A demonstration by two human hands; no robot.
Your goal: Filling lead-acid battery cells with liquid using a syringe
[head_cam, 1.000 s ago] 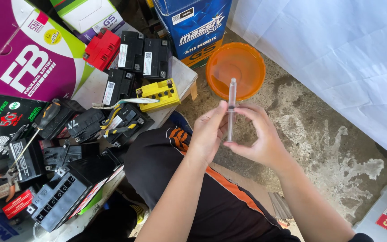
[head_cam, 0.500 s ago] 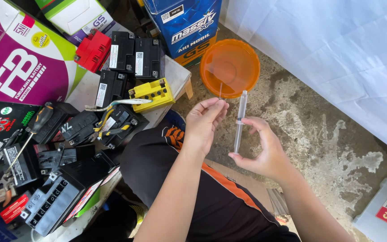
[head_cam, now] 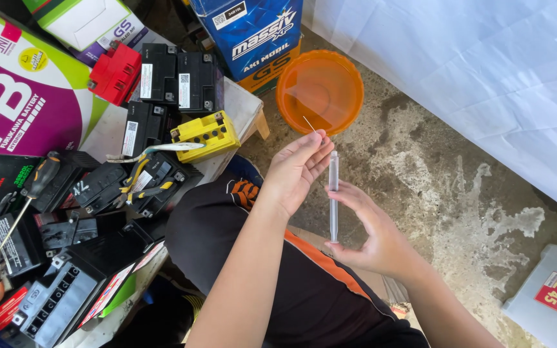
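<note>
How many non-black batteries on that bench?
2. A red block-shaped battery sits at the back of the white bench, beside the black ones; a yellow block-shaped battery lies near the bench's front corner. Others may be hidden under the pile.

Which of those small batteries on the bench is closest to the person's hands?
The yellow battery, at the bench's edge, nearest the left hand. The others are black or red and sit farther back.
</note>
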